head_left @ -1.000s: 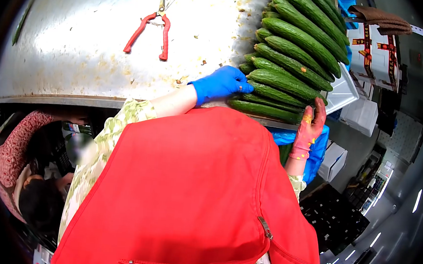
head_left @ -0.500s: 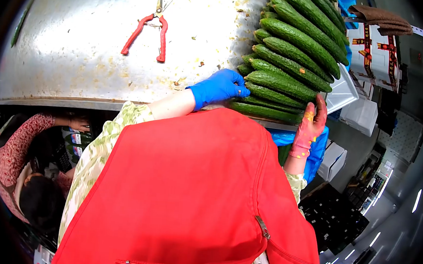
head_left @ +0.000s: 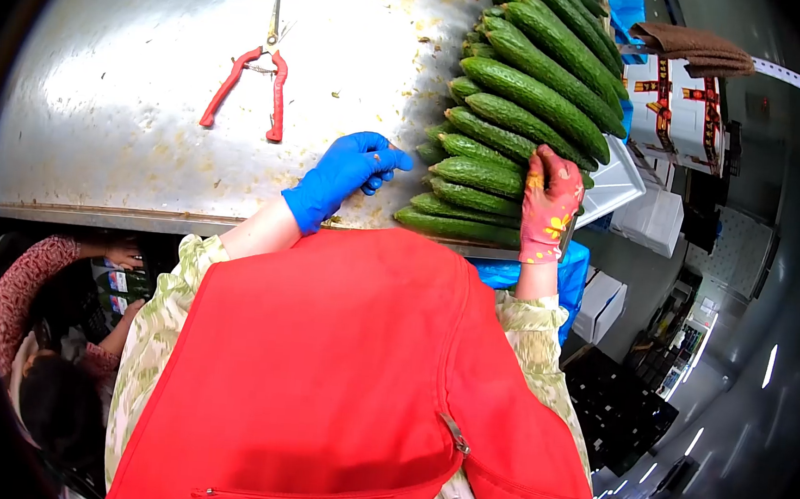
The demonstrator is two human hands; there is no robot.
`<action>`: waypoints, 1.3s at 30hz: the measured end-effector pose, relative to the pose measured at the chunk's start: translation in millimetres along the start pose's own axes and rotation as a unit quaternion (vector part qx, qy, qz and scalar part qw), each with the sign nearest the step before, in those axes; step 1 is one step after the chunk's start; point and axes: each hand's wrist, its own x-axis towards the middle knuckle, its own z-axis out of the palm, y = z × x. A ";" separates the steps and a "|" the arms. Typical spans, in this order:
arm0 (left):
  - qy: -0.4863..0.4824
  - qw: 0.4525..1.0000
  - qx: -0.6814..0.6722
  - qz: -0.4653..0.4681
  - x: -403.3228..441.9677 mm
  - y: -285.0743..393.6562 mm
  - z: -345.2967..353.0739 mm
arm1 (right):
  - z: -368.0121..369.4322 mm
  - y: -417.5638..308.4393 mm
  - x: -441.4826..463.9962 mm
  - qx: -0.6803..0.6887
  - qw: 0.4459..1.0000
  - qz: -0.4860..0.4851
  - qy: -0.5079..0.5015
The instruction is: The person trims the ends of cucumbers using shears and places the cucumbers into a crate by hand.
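Note:
Several long green cucumbers (head_left: 531, 101) lie side by side in a pile at the right end of the metal table (head_left: 147, 148). My left hand (head_left: 354, 172), in a blue glove, is over the table just left of the pile, its fingers pressed together; whether anything small is between them cannot be made out. My right hand (head_left: 552, 200), in a pink and yellow glove, rests on the right ends of the lower cucumbers with its fingers curled over one. Red-handled shears (head_left: 272, 64) lie open on the table, up and left of my left hand.
Another person (head_left: 56, 392) bends beside packed goods at the lower left. Past the table's right edge are a white tray (head_left: 616, 186), a brown cloth (head_left: 692, 49), blue plastic (head_left: 576, 280), a white box with red and black tape (head_left: 674, 116) and black crates (head_left: 616, 408).
My left hand has pulled away leftward from the cucumber tips. My right hand has moved from the pile's right edge onto the cucumber ends. The whole view has shifted slightly.

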 end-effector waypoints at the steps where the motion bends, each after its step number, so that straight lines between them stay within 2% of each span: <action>1: 0.002 1.000 -0.010 0.003 -0.4 -2.5 -1.6 | 2.5 2.8 -0.8 0.027 1.000 0.004 0.003; 4: 0.010 0.998 -0.047 0.031 -3.3 -0.6 0.4 | 1.1 2.0 6.1 0.107 0.992 0.067 -0.001; 5: 0.007 0.998 -0.050 0.028 -4.5 1.0 0.9 | 3.6 -5.2 8.0 0.213 0.965 0.151 0.029; 6: 0.005 0.998 -0.053 0.028 -5.4 3.5 0.8 | -3.7 -14.6 10.9 0.210 0.962 0.167 0.040; 7: 0.005 0.998 -0.057 0.029 -5.6 5.8 1.2 | -9.7 -25.8 14.4 0.237 0.953 0.190 0.018; 9: -0.061 0.986 -0.150 0.046 0.0 -1.3 4.4 | -22.9 -62.4 21.3 0.295 0.922 0.244 -0.053; 10: -0.093 0.975 -0.194 0.060 2.2 -0.9 6.9 | -20.7 -76.2 17.6 0.370 0.901 0.210 -0.083; 11: -0.070 0.977 -0.187 0.072 -0.9 5.7 16.3 | -13.4 -87.6 14.2 0.448 0.861 0.208 -0.121; 12: -0.054 0.973 -0.173 0.145 -4.0 5.6 26.3 | -12.4 -108.5 10.5 0.599 0.713 0.335 -0.140; 13: -0.034 0.965 -0.102 0.239 -7.8 4.4 36.7 | -3.9 -116.2 6.2 0.701 0.587 0.372 -0.162; 14: -0.013 0.944 -0.029 0.328 -11.4 5.4 42.6 | 10.7 -113.5 -1.4 0.741 0.527 0.369 -0.190; 15: 0.005 0.910 0.147 0.387 -15.0 10.9 40.9 | 12.9 -119.0 -6.8 0.777 0.496 0.348 -0.171; 16: 0.025 0.845 0.318 0.429 -21.3 22.6 37.9 | 19.4 -116.0 -5.4 0.780 0.456 0.393 -0.171; 17: 0.046 0.750 0.479 0.453 -25.2 29.4 35.5 | 25.9 -113.1 -3.9 0.779 0.415 0.439 -0.166; 20: 0.090 0.679 0.542 0.487 -35.0 25.4 31.6 | 40.3 -109.4 -3.1 0.772 0.457 0.395 -0.196; 21: 0.089 0.685 0.515 0.507 -35.0 29.1 29.2 | 40.5 -113.6 -1.4 0.773 0.465 0.398 -0.170; 24: 0.080 0.743 0.371 0.551 -20.8 59.7 12.0 | 34.6 -121.7 32.6 0.845 0.244 0.416 -0.231; 25: 0.085 0.788 0.291 0.536 -17.1 75.6 2.0 | 21.5 -135.9 50.5 0.721 0.348 0.564 -0.205; 26: 0.158 0.776 0.273 0.546 -1.2 78.2 -4.0 | 25.4 -122.7 49.6 0.825 0.195 0.477 -0.232; 28: 0.201 0.872 0.151 0.420 29.6 98.3 -12.7 | 4.1 -122.6 59.4 0.809 0.196 0.511 -0.214; 29: 0.190 0.893 0.112 0.392 57.3 103.7 -22.0 | -7.9 -116.6 63.5 0.813 0.219 0.496 -0.215; 30: 0.178 0.912 0.073 0.363 85.9 107.3 -30.4 | -24.9 -110.1 71.7 0.813 0.266 0.482 -0.189; 31: 0.171 0.917 0.097 0.348 104.0 115.8 -35.7 | -43.0 -90.2 80.5 0.787 0.375 0.466 -0.153; 32: 0.164 0.921 0.122 0.333 120.0 124.7 -39.5 | -66.9 -74.3 85.7 0.649 0.643 0.403 -0.055; 33: 0.158 0.924 0.145 0.317 134.4 130.9 -40.9 | -88.4 -41.7 88.2 0.526 0.762 0.368 0.087; 34: 0.150 0.925 0.146 0.317 148.1 133.5 -40.0 | -124.8 51.5 73.1 0.495 0.799 0.305 0.154; 35: 0.141 0.926 0.149 0.318 162.6 135.4 -38.3 | -142.7 70.2 66.9 0.252 0.900 0.290 0.206; 36: 0.131 0.925 0.153 0.321 177.8 138.6 -36.9 | -176.4 153.0 33.9 0.125 0.923 0.324 0.164; 37: 0.124 0.932 0.169 0.296 194.1 143.5 -36.1 | -206.3 225.4 -10.0 0.039 0.935 0.353 0.024; 38: 0.119 0.933 0.170 0.295 209.5 147.8 -34.8 | -220.4 245.2 -49.0 -0.142 0.894 0.411 -0.109; 39: 0.117 0.934 0.169 0.293 224.3 150.5 -32.9 | -236.3 266.2 -80.8 -0.315 0.803 0.445 -0.238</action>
